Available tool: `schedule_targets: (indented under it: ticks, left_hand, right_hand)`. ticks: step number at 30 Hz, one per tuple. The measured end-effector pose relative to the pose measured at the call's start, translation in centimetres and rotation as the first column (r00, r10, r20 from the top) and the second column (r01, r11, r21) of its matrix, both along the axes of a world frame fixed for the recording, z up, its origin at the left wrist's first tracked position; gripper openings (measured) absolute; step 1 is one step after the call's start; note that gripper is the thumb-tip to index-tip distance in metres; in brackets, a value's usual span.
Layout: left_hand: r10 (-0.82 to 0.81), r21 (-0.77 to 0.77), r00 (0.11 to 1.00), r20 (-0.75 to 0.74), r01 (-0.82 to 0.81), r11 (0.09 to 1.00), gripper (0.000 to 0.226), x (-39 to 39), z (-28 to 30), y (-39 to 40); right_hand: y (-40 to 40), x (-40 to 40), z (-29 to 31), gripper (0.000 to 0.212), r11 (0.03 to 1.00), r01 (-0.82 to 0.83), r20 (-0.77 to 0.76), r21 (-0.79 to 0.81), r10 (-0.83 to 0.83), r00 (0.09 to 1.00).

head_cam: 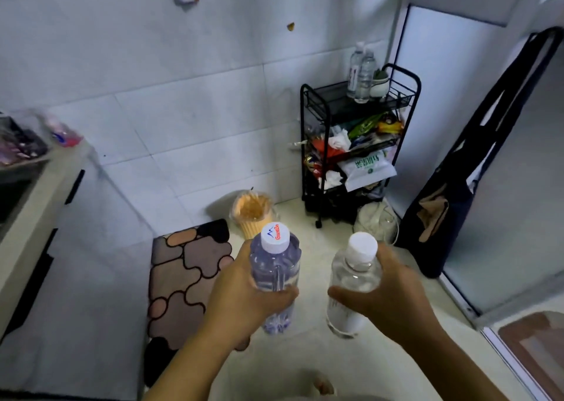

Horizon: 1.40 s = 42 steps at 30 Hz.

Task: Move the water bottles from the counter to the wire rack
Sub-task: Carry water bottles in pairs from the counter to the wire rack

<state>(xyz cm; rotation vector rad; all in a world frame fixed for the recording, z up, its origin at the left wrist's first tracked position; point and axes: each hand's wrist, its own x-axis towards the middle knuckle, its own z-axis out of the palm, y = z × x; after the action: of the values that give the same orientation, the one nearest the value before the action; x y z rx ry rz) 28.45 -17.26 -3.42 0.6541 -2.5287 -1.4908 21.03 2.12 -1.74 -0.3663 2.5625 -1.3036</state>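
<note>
My left hand [241, 303] grips a clear water bottle [274, 266] with a printed white cap, held upright over the floor. My right hand [393, 300] grips a second clear water bottle [354, 275] with a plain white cap, tilted slightly. Ahead in the corner stands a black wire rack [311, 144] on wheels. Two more water bottles [361, 74] stand on its top shelf beside a small white pot [380, 85]. The counter [36, 193] runs along the left edge.
The rack's lower shelves are stuffed with snack bags and packets. A patterned mat [186, 278] lies on the floor at left, with a bag of orange sticks [253, 214] behind it. A dark tote bag [451, 193] hangs by the glass door at right.
</note>
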Motion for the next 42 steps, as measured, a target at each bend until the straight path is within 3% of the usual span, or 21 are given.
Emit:
schedule_targets:
  ticks: [6, 10, 13, 17, 22, 26, 34, 42]
  left_hand:
    - [-0.015, -0.039, 1.000, -0.027, 0.014, 0.999, 0.048, -11.2, 1.5, -5.0]
    - [-0.046, -0.031, 0.996, -0.080, 0.044, 0.999, 0.055, -18.9, 1.7, -7.9]
    - [-0.089, -0.059, 0.993, -0.082, 0.084, 0.995, 0.043, -25.2, 1.2, -10.1]
    - [-0.158, -0.063, 0.985, -0.070, 0.153, 0.986, 0.058, -35.0, 0.8, -13.8]
    - [-0.273, -0.114, 0.958, -0.086, 0.263, 0.958, 0.059, -46.5, 3.0, -17.3]
    - [-0.365, -0.095, 0.923, -0.120, 0.356, 0.930, 0.051, -54.6, 5.0, -18.2]
    - [-0.443, -0.119, 0.868, -0.222, 0.427, 0.896, 0.061, -69.5, 6.2, -17.1]
    - [-0.369, -0.060, 0.910, -0.187, 0.364, 0.929, 0.059, -82.0, 3.8, -15.8]
  right_hand:
    - [-4.8, -11.9, 1.7, 0.075, 0.998, -0.064, -0.077, -0.013, 0.063, 0.995]
    - [-8.0, -19.1, 1.6, 0.068, 0.998, -0.053, -0.081, -0.036, 0.050, 0.995]
    - [-10.4, -24.6, 1.2, 0.067, 0.999, -0.022, -0.086, -0.040, 0.018, 0.996]
    - [-13.9, -32.7, 1.4, 0.069, 0.999, 0.045, -0.082, -0.028, -0.048, 0.995]
    - [-16.7, -41.5, 3.0, 0.065, 0.983, 0.179, -0.108, -0.031, -0.181, 0.978]
    - [-17.2, -47.6, 3.9, 0.064, 0.957, 0.283, -0.086, -0.061, -0.288, 0.954]
    - [-16.0, -60.1, 3.3, 0.068, 0.907, 0.378, -0.089, -0.185, -0.398, 0.913]
    - [-15.3, -72.6, 1.5, 0.066, 0.892, 0.387, -0.060, -0.235, -0.411, 0.910]
